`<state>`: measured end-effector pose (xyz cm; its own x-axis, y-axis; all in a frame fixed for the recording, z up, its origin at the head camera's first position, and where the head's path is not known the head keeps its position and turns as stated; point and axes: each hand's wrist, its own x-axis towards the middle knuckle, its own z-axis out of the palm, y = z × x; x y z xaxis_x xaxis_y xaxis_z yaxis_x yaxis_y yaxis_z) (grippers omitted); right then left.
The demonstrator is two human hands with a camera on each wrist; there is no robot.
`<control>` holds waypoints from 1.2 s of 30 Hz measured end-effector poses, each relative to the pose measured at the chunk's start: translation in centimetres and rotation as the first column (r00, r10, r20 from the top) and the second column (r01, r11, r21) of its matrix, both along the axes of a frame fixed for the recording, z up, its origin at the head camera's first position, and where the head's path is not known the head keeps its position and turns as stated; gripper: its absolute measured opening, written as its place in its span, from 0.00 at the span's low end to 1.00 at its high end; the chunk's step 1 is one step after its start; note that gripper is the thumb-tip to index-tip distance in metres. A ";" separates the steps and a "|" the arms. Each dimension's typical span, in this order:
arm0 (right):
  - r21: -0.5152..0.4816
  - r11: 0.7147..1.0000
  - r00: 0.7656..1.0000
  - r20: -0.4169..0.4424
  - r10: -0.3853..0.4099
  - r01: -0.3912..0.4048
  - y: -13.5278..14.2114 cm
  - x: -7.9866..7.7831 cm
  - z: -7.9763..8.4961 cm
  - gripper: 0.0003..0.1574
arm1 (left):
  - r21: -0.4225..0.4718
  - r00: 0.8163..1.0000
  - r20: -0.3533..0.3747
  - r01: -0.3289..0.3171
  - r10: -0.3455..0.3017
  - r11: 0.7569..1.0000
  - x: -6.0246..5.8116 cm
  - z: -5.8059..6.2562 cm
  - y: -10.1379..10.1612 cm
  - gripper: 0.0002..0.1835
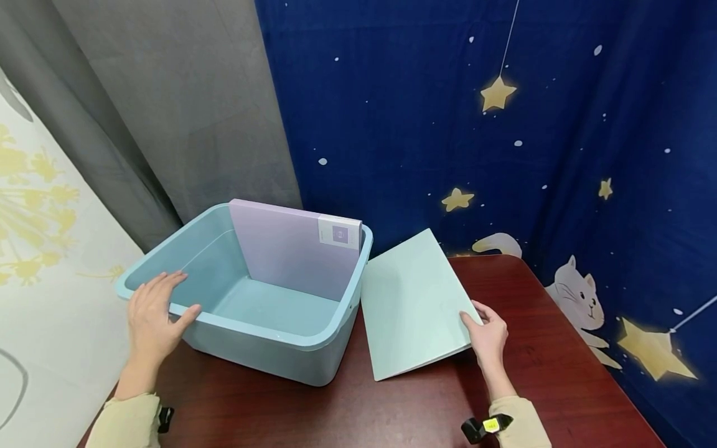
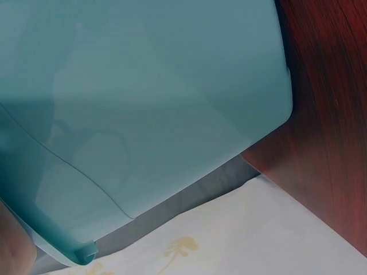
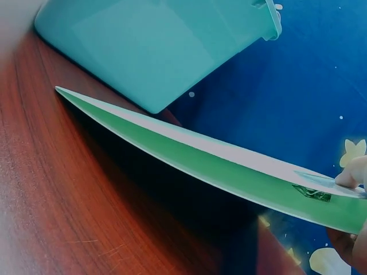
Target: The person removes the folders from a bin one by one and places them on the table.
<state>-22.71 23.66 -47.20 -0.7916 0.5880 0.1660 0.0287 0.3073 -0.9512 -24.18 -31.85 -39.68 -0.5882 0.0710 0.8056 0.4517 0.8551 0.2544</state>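
In the head view, my right hand [image 1: 487, 333] pinches the near right corner of a pale mint-green folder [image 1: 414, 305], thumb on top and fingers beneath. The folder's right side is tilted up off the table; the right wrist view shows its covers slightly parted, with a green inner face [image 3: 189, 166]. My left hand [image 1: 154, 317] rests over the near left rim of a blue plastic basin [image 1: 263, 354], fingers extended. Inside the basin a lilac folder [image 1: 285, 249] with a white label stands on edge against the back wall.
All this is on a dark red wooden table [image 1: 538, 373]. A navy curtain with stars [image 1: 392, 112] hangs behind, beside a grey curtain [image 1: 185, 106]. White patterned cloth [image 1: 56, 311] hangs at the left.
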 end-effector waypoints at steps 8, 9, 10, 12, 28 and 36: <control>0.060 0.998 1.000 0.008 -0.002 0.001 0.1 -0.1 -1.2 0.22 | 0.000 1.000 -0.014 0.002 -0.002 1.000 0.1 0.0 0.1 0.41; 0.074 0.997 1.000 0.012 -0.003 0.003 0.1 -0.1 -1.4 0.22 | 0.000 1.000 -0.015 0.002 -0.002 1.000 0.1 0.0 0.1 0.42; 0.091 0.996 1.000 0.015 -0.006 0.005 0.1 -0.1 -1.6 0.22 | 0.001 1.000 -0.015 0.001 -0.001 1.000 0.1 0.0 0.1 0.42; 0.111 0.994 1.000 0.016 -0.012 0.010 0.1 -0.1 -2.0 0.22 | 0.003 1.000 -0.014 0.000 0.000 1.000 0.1 -0.1 0.1 0.42; 0.202 0.979 0.999 0.052 -0.014 0.004 0.4 0.0 -3.6 0.22 | -0.003 1.000 -0.010 -0.007 0.007 1.000 0.1 0.1 0.1 0.42; 0.256 0.967 0.997 0.072 0.002 -0.020 0.4 0.2 -3.8 0.23 | -0.002 1.000 -0.011 -0.006 0.006 1.000 0.0 0.0 0.0 0.42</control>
